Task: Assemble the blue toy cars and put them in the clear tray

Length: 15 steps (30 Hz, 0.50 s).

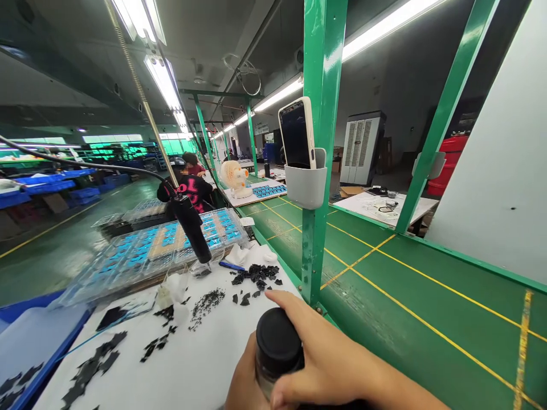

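Right hand (329, 356) grip clenched round black-capped bottle (277, 341); left hand (244, 378) grasping its side

Scraps (256, 276) on work mat (128, 376), plastic tray (149, 256) behind, conveyor belt (410, 307) to right

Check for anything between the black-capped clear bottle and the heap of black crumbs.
Only a few loose black scraps on the white work surface lie between the black-capped clear bottle and the black crumb heap.
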Tool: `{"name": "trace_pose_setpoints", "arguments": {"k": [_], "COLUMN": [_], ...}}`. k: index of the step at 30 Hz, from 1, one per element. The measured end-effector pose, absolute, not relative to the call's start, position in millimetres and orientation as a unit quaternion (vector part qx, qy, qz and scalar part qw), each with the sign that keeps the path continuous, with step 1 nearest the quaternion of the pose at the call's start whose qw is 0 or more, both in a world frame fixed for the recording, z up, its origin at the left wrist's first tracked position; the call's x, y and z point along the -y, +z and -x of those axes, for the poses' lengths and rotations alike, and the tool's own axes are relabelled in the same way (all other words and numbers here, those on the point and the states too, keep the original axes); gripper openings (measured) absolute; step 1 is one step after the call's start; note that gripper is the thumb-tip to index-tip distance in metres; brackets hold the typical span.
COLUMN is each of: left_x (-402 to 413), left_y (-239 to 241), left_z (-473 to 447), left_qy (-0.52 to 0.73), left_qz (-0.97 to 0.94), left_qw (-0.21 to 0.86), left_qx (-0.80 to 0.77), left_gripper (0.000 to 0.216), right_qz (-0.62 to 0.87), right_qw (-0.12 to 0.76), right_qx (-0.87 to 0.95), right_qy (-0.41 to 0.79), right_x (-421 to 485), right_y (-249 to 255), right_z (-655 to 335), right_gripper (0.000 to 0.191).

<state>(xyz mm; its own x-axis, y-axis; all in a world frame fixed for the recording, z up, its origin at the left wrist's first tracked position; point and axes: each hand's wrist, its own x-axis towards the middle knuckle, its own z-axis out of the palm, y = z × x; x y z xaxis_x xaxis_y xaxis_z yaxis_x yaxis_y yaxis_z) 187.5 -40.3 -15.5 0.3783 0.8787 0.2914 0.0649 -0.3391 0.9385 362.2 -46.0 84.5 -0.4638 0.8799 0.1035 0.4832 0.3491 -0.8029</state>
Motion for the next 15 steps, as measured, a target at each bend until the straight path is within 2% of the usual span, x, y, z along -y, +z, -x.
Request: {"name": "trace_pose_setpoints", "arguments": {"k": [4,8,12,15], "left_x": [38.8,37.9,36.2,36.0], "left_y": [-18.3,-24.6,-29.8,-28.2], "left_z": [-180.7,-174.2,-167.0,-161.1], "left_qy": [0.415,0.422,0.423,0.416], "left_qz": [-0.712,-0.693,-0.683,-0.701], "left_qw": [0.449,0.47,0.496,0.475], "left_qx": [-0.344,-0.346,-0.329,-0.332], "left_gripper": [0.068,0.071,0.077,0.076], "right_qz": [0.448,0.404,0.342,0.296], "right_qw": [0.303,0.347,0.409,0.481], "right_qx": [0.769,0.763,0.706,0.588], "right_qy": [0.341,0.366,0.466,0.579], "right_x": [43.9,39.4,32.0,24.2], "right_y": [81.1,76.9,69.3,63.7], "right_z": [-357.4,-360.4,-365.5,-365.0], "right_gripper": [0.099,0.088,0.074,0.07]}}
